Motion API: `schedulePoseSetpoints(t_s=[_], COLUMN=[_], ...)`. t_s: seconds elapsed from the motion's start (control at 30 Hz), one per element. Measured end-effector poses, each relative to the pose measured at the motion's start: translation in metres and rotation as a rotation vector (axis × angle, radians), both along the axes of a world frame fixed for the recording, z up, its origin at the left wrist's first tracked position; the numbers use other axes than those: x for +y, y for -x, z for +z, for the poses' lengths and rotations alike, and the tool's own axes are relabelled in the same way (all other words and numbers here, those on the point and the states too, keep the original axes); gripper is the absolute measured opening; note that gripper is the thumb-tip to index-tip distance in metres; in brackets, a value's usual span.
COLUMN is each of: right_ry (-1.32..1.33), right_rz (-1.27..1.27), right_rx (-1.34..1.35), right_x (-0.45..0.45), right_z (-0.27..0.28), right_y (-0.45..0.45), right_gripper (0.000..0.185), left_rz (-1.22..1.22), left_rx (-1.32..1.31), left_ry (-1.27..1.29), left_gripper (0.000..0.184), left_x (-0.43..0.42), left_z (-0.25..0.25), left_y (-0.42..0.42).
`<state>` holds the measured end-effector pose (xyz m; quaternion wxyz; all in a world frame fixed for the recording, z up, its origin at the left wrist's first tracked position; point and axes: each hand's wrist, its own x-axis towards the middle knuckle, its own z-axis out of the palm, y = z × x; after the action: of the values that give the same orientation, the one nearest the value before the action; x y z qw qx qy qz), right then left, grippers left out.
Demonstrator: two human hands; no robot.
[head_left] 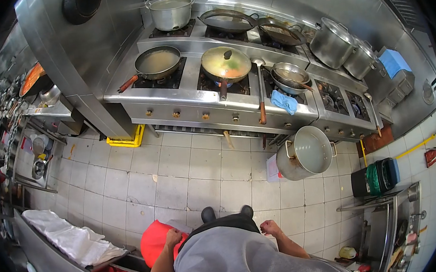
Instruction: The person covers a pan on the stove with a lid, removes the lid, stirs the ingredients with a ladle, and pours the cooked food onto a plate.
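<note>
Two bare hands flank the person's grey shirt (223,260), twelve o'clock being straight ahead of the wearer. At nine o'clock the left hand (173,237) has its fingers bent inward, in front of a red bundle (154,243); I cannot tell whether they grasp it or only overlap it in view. At three o'clock the right hand (269,228) has its fingers curled into a loose fist, with nothing visible in them. Just ahead, on the tiled floor (220,167), are two dark shoes (208,214). Farther out at nine, a white cloth (71,236) lies crumpled. Between one and two o'clock a large pot (314,151) stands just in front of the stove (190,110). On the stove, a pan with a clear lid (226,64) sits at twelve, an uncovered pan (158,62) sits between eleven and twelve, and a blue cloth (283,102) lies at the front edge at one, near a metal bowl (288,74). Behind them at twelve is a dark wok (226,21). Toward half past two stands a black bin (359,183) with a green liner (372,177).
</note>
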<state>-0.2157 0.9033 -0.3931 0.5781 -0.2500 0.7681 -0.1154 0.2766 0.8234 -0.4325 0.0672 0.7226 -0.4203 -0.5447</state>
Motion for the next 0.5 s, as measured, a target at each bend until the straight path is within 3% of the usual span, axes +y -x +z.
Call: schedulePoseSetpoints(t_s=[0.5], right_ry=[-0.028], right_rz=[-0.010], right_rx=[0.020], right_x=[-0.0013], right_z=[0.0050], right_y=[-0.0021], right_gripper=[0.019], left_rz=[-0.026], left_rx=[-0.035], left_ry=[0.018], left_gripper=[0.022], left_x=[-0.0011], left_z=[0.0077], left_y=[0.0039])
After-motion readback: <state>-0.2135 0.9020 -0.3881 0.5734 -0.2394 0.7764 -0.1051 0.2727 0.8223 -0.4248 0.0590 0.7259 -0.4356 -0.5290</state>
